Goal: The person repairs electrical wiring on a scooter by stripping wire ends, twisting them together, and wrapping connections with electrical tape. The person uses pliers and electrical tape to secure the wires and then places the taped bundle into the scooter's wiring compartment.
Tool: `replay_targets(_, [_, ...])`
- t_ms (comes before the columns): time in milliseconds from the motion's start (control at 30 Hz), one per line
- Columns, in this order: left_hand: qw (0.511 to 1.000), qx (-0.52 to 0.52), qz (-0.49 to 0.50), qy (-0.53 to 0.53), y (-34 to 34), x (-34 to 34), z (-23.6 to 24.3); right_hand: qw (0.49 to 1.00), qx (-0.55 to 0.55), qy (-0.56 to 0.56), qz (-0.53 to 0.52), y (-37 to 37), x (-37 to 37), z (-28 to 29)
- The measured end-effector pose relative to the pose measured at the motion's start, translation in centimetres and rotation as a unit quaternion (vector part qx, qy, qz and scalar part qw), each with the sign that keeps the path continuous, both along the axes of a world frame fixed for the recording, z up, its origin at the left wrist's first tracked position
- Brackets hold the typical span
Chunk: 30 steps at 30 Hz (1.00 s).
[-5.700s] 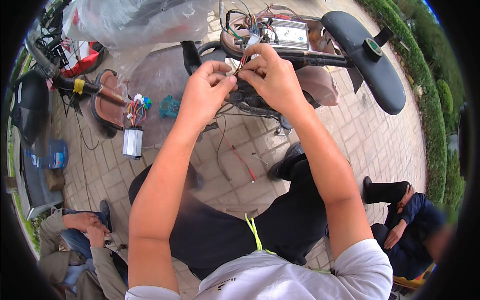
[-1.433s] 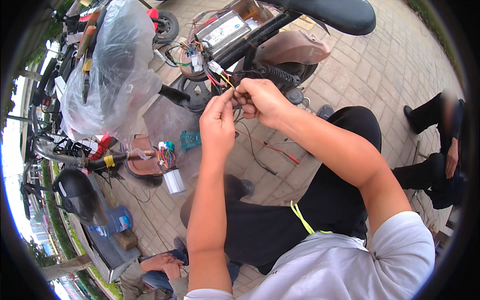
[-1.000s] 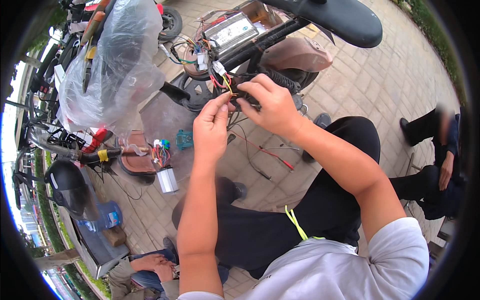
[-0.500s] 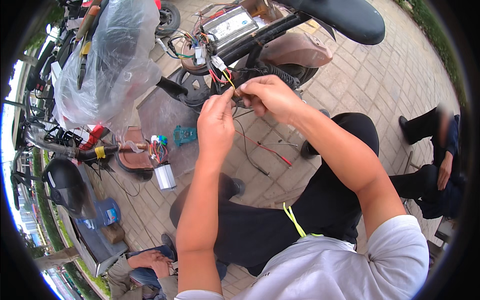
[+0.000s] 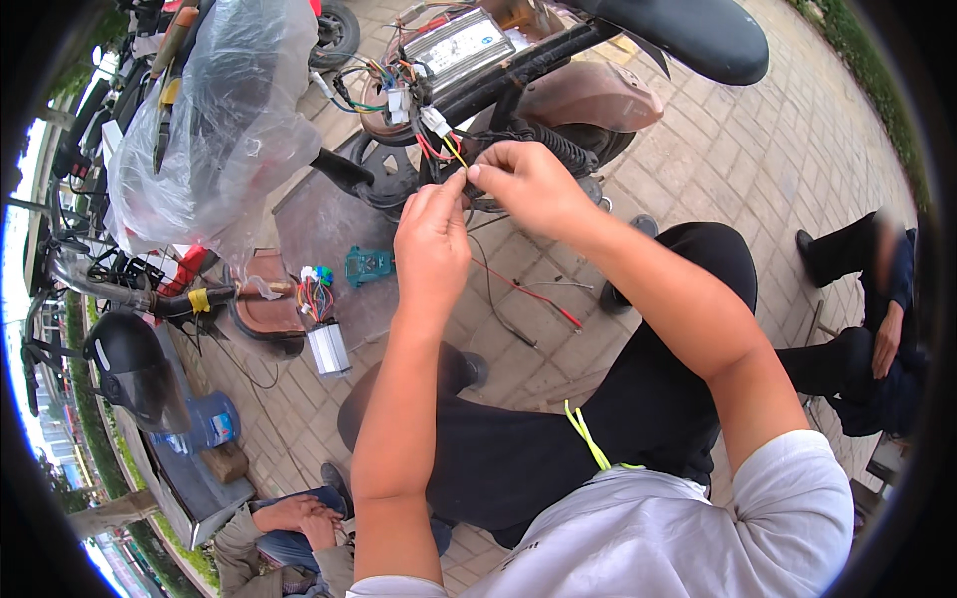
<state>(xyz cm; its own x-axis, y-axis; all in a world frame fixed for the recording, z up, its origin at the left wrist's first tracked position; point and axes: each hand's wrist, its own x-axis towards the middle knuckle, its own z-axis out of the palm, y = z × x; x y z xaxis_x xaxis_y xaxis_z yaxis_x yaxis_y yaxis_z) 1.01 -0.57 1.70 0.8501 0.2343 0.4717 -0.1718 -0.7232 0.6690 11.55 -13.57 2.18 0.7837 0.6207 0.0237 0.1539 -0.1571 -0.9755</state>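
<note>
Both my hands meet at a thin yellow wire (image 5: 455,149) that comes out of a white plug connector (image 5: 435,121) on a partly stripped electric scooter (image 5: 583,100). My left hand (image 5: 435,227) pinches the wire's lower end between thumb and forefinger. From the right, my right hand (image 5: 526,187) closes its thumb and bent forefinger at the same spot; the wire's tip is hidden by the fingers. Red wires (image 5: 429,149) hang beside the yellow one. Above them a silver finned box (image 5: 461,48) sits in the frame with a bundle of coloured wires (image 5: 374,85).
A teal meter-like device (image 5: 369,266) lies left of my left forearm, near a small silver box (image 5: 328,351) with coloured plugs. Red and black leads (image 5: 553,311) lie on the paving. A clear plastic sheet (image 5: 224,130) covers handlebars. Two people sit nearby, one each side.
My right hand has shifted slightly left and up, its fingers curling in against the yellow wire. My left hand stays nearly in place.
</note>
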Motion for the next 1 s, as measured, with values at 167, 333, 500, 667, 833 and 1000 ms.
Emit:
replay_targets(167, [1.000, 0.024, 0.006, -0.002, 0.2, -0.1, 0.1, 0.841, 0.167, 0.503, 0.107, -0.5, 1.3, -0.7])
replay_targets(333, [0.998, -0.054, 0.000, 0.024, -0.2, -0.2, 0.7, 0.982, 0.082, -0.154, -0.069, -0.7, -0.6, -1.0])
replay_targets(500, [0.999, -0.053, 0.003, 0.012, -0.2, 0.0, 0.6, 0.841, 0.014, -0.529, -0.109, -0.2, -1.3, -0.4])
replay_targets(667, [1.000, -0.024, 0.011, 0.007, -0.2, 0.0, 0.3, 0.865, 0.029, -0.482, -0.132, 0.3, -1.1, -1.2])
replay_targets(833, [0.999, -0.052, 0.003, 0.012, -0.3, 0.0, 0.3, 0.889, 0.154, 0.429, 0.029, -0.2, 0.4, 0.6])
replay_targets(1000, [1.000, -0.024, 0.000, 0.010, 0.1, -0.2, 0.1, 0.875, 0.118, 0.467, 0.042, -0.8, 0.5, 1.5])
